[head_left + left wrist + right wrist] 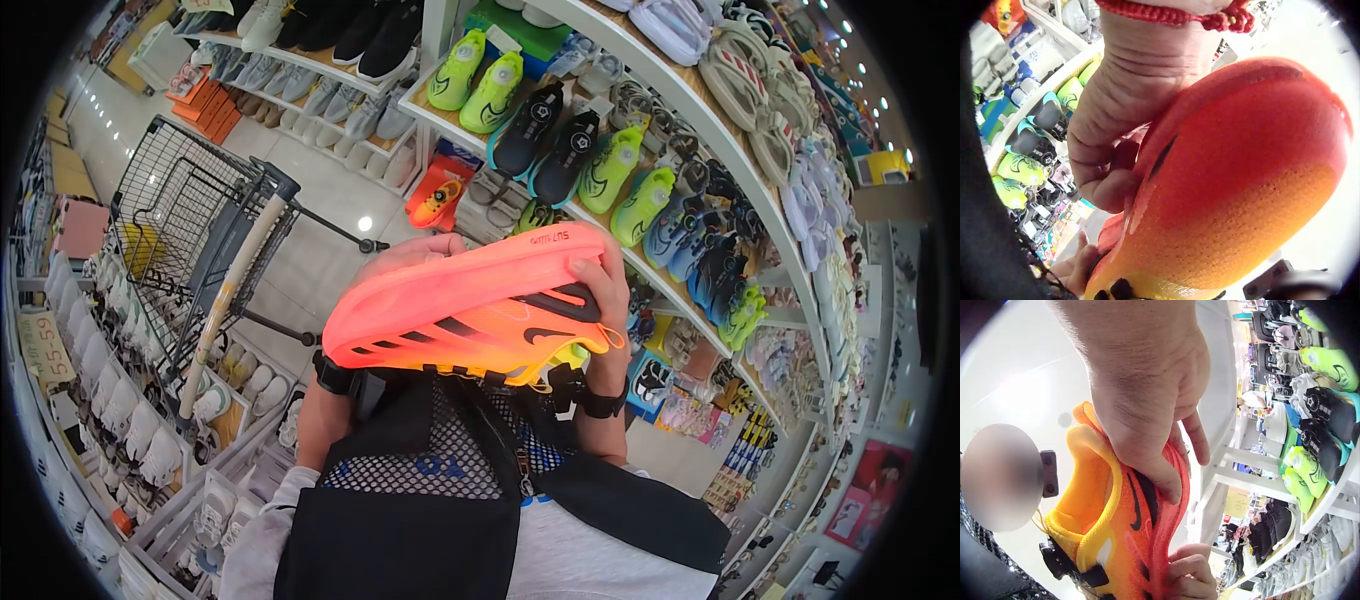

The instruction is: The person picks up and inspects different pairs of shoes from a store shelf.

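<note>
both hands on one shoe, held up in front of the chest. sneaker [470, 310] is orange-pink, sole turned up and tilted, with a black swoosh on the side facing the person and a yellow collar at the heel.

left hand [400, 258] has the toe end: fingers curled round behind it, thumb [1110, 190] pressed flat against the sole edge. red cord bracelet [1172, 14] on that wrist.

right hand [600, 290] has the heel end: fingers wrapped over the sole, and its thumb pinches the upper just beside the swoosh. in the right wrist view the forefinger [1197, 439] lies straighter than the rest. the hands are apart and the shoe spans between them.

directly under both hands: black mesh vest [430, 470] over a grey top.

out past the left hand: wire shopping cart [185, 220] with a pale handle bar, on a glossy tiled floor. lower, on the same side, a rack of white shoes [120, 410] with a price card [45, 345] beside it.

beyond the right hand: white shelving [1213, 375] packed with shoes. closest to its fingers is the black pair [545, 135], with the neon green pair [475, 75] further up and blue ones off to the outer side. sandals [745, 75] sit on the top shelf, furthest from the hand.
</note>
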`<state>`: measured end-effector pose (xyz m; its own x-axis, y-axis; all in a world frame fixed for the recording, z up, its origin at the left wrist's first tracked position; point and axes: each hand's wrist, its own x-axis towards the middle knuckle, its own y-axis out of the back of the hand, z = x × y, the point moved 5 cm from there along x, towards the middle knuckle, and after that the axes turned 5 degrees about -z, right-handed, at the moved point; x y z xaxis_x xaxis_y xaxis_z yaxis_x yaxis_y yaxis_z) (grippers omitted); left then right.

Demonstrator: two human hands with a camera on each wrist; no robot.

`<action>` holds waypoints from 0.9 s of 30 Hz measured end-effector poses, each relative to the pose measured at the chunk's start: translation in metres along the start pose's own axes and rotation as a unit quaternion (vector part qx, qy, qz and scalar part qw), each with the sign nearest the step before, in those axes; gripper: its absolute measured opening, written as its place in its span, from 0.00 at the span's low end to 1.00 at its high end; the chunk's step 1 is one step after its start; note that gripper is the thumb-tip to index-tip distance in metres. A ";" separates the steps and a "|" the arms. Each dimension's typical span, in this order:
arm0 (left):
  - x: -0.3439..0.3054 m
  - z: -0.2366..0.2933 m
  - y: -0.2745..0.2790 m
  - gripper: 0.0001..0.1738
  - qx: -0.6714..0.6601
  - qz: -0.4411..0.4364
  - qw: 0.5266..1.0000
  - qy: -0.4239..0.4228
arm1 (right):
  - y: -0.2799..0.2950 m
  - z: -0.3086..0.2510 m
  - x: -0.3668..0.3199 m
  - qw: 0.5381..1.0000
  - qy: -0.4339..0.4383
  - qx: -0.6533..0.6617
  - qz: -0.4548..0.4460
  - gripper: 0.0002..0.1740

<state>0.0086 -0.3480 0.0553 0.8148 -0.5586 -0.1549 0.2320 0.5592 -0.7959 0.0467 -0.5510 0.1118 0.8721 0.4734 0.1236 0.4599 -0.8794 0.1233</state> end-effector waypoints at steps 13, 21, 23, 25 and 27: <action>0.003 -0.002 0.012 0.06 -0.023 0.014 0.999 -0.028 | 0.000 -0.006 0.000 0.958 0.194 -0.213 -0.004 0.24; -0.035 0.007 0.026 0.26 0.328 0.105 0.918 -0.197 | 0.006 -0.001 0.004 0.964 0.174 -0.198 0.021 0.31; -0.029 0.001 0.050 0.26 0.159 0.085 0.956 -0.232 | 0.012 -0.003 0.008 0.962 0.160 -0.221 0.026 0.35; -0.010 0.011 0.044 0.36 -0.292 -0.089 0.942 -0.143 | 0.017 -0.003 0.012 0.946 0.159 -0.283 0.023 0.42; -0.014 0.020 0.027 0.40 -0.272 -0.063 0.943 -0.179 | 0.019 -0.002 0.016 0.954 0.159 -0.255 0.007 0.42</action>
<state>0.0144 -0.3126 0.0476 0.9489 -0.3020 0.0921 0.1125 0.0508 -0.9924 0.0689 -0.5599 0.1176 0.7451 0.5245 0.4119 0.2362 -0.7852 0.5725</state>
